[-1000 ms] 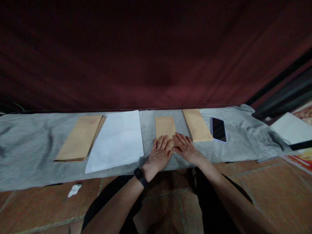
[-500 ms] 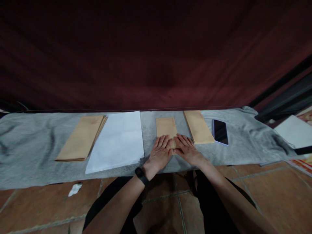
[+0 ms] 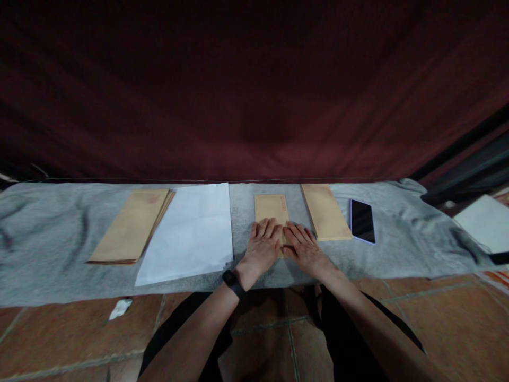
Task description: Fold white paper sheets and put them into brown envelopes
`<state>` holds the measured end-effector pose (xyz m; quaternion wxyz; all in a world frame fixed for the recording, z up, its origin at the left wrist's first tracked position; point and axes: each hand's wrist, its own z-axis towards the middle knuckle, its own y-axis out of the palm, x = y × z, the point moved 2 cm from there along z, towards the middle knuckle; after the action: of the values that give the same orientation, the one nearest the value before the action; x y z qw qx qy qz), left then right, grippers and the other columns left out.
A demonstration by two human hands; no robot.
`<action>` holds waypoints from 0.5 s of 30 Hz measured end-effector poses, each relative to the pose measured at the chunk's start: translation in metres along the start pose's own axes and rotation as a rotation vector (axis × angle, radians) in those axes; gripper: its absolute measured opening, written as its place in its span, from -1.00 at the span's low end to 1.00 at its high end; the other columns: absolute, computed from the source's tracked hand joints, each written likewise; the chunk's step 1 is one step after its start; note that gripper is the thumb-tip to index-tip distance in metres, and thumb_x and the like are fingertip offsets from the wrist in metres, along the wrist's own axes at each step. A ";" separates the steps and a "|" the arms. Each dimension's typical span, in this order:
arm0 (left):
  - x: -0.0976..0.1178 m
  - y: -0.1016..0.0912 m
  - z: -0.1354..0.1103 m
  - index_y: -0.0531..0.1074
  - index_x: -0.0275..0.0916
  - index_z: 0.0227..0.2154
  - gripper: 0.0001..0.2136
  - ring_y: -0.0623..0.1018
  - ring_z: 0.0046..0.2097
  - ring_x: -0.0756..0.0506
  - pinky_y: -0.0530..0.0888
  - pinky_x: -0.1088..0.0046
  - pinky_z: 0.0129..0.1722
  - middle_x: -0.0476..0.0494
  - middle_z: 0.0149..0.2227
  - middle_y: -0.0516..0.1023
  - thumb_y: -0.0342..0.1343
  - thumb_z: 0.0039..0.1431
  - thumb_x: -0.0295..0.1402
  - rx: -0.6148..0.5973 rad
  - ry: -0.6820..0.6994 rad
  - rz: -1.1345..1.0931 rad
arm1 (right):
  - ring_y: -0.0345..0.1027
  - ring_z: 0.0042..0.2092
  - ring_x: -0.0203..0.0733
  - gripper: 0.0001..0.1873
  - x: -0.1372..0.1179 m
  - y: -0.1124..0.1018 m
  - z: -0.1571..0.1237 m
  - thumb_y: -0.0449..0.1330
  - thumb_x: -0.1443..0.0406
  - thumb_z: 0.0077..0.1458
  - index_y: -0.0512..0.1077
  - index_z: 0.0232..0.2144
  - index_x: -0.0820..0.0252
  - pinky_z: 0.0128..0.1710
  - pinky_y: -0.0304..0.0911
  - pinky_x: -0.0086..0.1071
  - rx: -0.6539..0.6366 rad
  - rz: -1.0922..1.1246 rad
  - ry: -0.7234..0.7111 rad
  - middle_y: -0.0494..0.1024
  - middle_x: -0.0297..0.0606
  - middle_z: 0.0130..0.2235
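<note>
A tan envelope (image 3: 271, 208) lies on the grey cloth (image 3: 47, 249) straight ahead of me. My left hand (image 3: 262, 247) and my right hand (image 3: 304, 248) rest flat on its near half, side by side, fingers stretched out and pointing away from me. The near part of the envelope is hidden under both palms. A black band sits on my left wrist.
A second tan envelope (image 3: 326, 218) lies to the right, with a dark phone (image 3: 362, 221) beside it. Left of my hands are white paper sheets (image 3: 190, 232) and a stack of tan envelopes (image 3: 133, 231). A dark red curtain hangs behind; tiled floor lies below.
Both hands stay pressed flat on the envelope and have slid slightly away from me along it. The view has shifted a little.
</note>
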<state>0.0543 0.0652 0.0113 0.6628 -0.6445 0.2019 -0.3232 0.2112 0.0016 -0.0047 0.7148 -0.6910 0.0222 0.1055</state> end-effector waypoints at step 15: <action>-0.005 0.009 0.027 0.21 -0.13 0.31 -0.54 0.11 0.42 -0.21 0.04 0.01 0.39 -0.11 0.41 0.15 -0.26 0.43 -0.28 0.057 -0.045 0.027 | -0.08 0.43 0.04 -0.37 -0.001 0.003 0.000 -0.07 0.10 0.37 0.10 0.38 0.23 0.38 -0.15 0.05 0.003 -0.022 -0.009 0.09 -0.15 0.42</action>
<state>0.0711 0.0879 0.0045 0.6895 -0.6299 0.1861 -0.3052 0.2099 0.0018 -0.0071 0.7171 -0.6895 0.0118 0.1007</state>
